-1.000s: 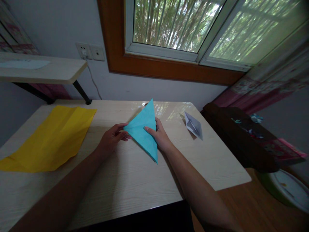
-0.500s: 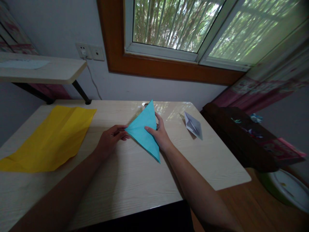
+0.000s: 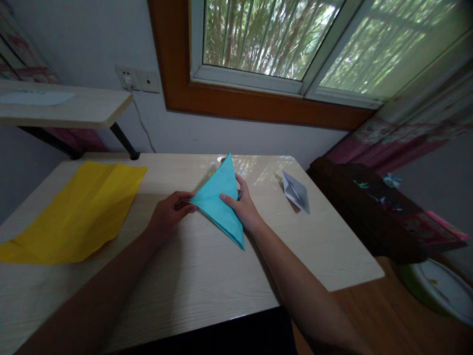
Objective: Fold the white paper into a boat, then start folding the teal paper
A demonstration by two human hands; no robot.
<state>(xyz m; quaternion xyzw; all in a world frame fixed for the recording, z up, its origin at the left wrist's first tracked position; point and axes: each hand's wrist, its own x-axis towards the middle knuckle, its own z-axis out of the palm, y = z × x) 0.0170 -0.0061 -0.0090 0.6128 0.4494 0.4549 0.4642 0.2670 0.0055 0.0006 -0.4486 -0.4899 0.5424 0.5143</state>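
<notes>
Between my hands, just over the table, is a light-blue sheet of paper (image 3: 216, 197) folded into a layered triangle. Its lower edge shows several layers slightly apart. My right hand (image 3: 246, 207) grips the long right side, thumb on top and the other fingers behind, partly hidden. At the left corner, my left hand (image 3: 173, 212) has its thumb and fingers closed around the paper's tip. Right of the blue triangle, a folded white paper piece (image 3: 296, 192) rests on the table. A large yellow paper sheet (image 3: 83, 214) lies to the left of my left hand.
The pale wooden table (image 3: 207, 286) has its right edge beside a dark wooden piece of furniture (image 3: 365, 212). A raised shelf (image 3: 92, 108) stands at the back left, near a wall socket (image 3: 138, 80) with a cord. A window is behind.
The blue triangle has tilted and shifted slightly left, its layers parting a little more along the lower edge. My left fingers have moved slightly at the corner; my right hand keeps its hold.
</notes>
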